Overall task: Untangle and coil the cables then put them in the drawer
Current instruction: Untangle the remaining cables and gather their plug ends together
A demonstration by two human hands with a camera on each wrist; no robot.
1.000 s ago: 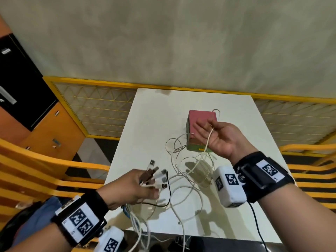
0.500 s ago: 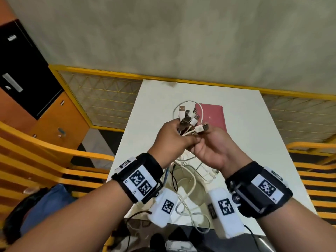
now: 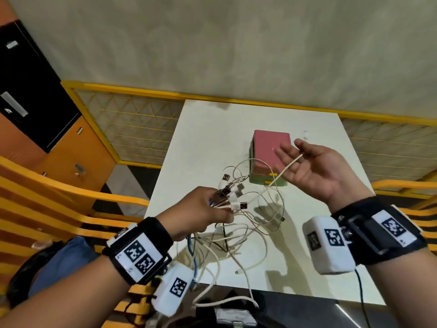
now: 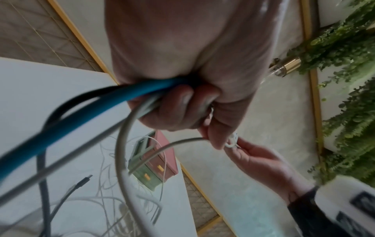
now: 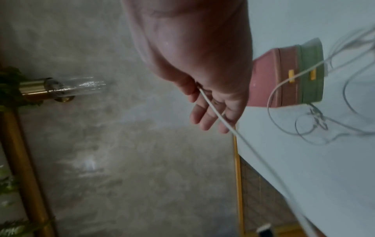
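My left hand (image 3: 220,204) grips a bundle of USB plug ends (image 3: 233,195) above the white table (image 3: 212,138). In the left wrist view its curled fingers (image 4: 182,104) hold white, black and blue cables (image 4: 101,102). The tangled cables (image 3: 248,230) hang from it onto the table and over the near edge. My right hand (image 3: 307,166) is raised palm up with straight fingers (image 5: 209,112). One white cable (image 3: 286,166) lies across its palm, running out of the crook of the thumb. Behind it stands the small drawer box (image 3: 272,147), pink on top, green below, drawers closed.
Yellow railings (image 3: 71,192) run along the left and right of the table. An orange and black cabinet (image 3: 71,152) stands at the far left. A white device (image 3: 236,316) lies below the table's near edge. Green plants (image 4: 345,96) show in the wrist views.
Half a second ago both hands met at the plug bundle. My right hand has since moved right with one white cable across it, and my left hand has lowered with the bundle.
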